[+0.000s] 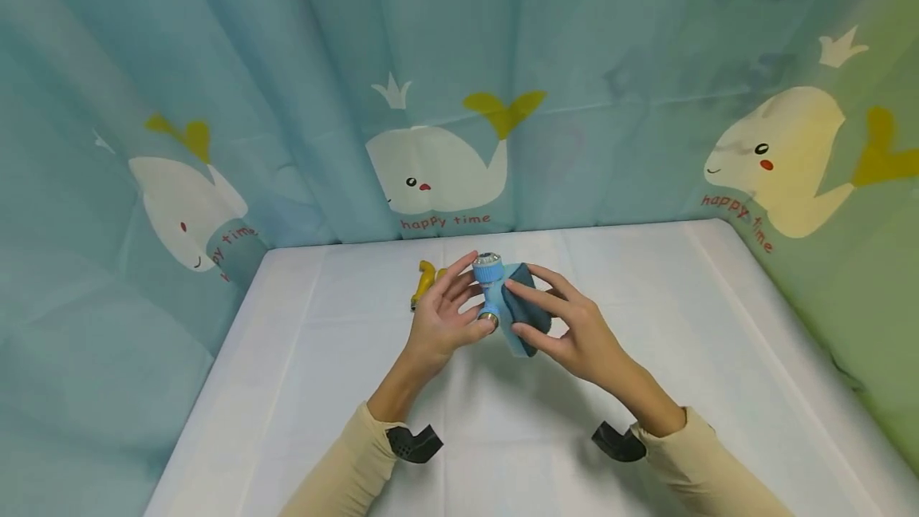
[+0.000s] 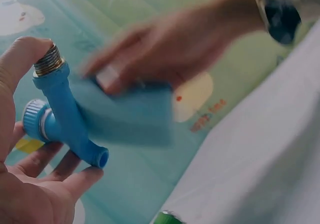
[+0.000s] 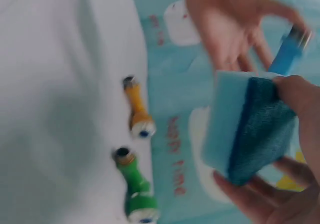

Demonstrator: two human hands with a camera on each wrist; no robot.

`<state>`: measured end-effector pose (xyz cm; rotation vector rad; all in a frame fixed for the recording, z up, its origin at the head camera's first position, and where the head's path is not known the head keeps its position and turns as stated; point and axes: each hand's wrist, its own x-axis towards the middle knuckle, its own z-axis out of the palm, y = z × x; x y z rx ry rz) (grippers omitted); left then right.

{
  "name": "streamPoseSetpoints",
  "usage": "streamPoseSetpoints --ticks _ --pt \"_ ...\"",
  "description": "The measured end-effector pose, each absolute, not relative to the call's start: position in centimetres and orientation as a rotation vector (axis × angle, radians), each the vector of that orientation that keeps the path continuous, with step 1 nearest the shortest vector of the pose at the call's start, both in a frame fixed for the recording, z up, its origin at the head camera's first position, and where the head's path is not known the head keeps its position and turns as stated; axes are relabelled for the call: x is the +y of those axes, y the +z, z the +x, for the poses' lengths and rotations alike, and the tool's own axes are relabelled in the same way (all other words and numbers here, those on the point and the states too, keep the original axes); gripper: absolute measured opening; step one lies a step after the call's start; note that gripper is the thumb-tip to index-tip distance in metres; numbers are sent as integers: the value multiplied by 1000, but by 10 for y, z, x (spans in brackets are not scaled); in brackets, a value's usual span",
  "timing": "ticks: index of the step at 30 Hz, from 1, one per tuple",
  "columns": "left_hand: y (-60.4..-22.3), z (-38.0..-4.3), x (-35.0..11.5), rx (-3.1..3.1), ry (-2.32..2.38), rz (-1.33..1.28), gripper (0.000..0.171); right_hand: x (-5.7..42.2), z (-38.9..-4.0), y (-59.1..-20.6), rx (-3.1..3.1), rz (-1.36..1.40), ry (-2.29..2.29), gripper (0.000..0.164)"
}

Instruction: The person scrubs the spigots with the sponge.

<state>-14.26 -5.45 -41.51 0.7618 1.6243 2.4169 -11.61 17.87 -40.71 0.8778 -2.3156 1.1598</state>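
My left hand (image 1: 441, 325) holds a blue plastic tap (image 2: 66, 101) above the table. The thumb lies on its metal threaded end, and the fingertips support the spout end. A ridged blue knob sticks out from the tap's side. In my right hand (image 1: 583, 333) is a sponge (image 3: 260, 131), light blue foam with a dark blue scouring layer, pinched between thumb and fingers. The foam side faces the tap and overlaps it in the head view. Both the sponge and the right hand are blurred in the left wrist view.
A yellow tap (image 3: 136, 106) and a green tap (image 3: 134, 186) lie on the white table (image 1: 323, 389). Behind the table hangs a blue-green curtain (image 1: 610, 158) printed with whales. Both wrists wear dark mounts.
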Motion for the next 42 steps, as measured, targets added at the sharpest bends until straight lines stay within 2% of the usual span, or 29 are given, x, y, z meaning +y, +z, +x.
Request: streamPoseSetpoints --ticks 3,7,15,25,33,39,42 --pt "-416 -142 -55 1592 2446 762 106 179 -115 -411 -2323 793 1314 60" --pt "-415 -141 -54 1584 2448 777 106 175 -111 -409 -2285 770 1496 60" --pt "-415 -137 -54 1503 2510 738 105 175 -113 -412 -2378 634 1334 58" --pt "-419 -133 -47 1404 2598 498 105 166 -111 -414 -2340 608 1051 60" --pt "-419 -133 -45 1414 2590 478 107 165 -110 -410 -2357 624 957 58" --pt "-422 -134 -44 1428 2591 451 98 160 -109 -407 -2215 731 1169 62" --pt "-424 -134 -42 1408 2594 441 94 157 -110 -410 -2250 727 1110 59"
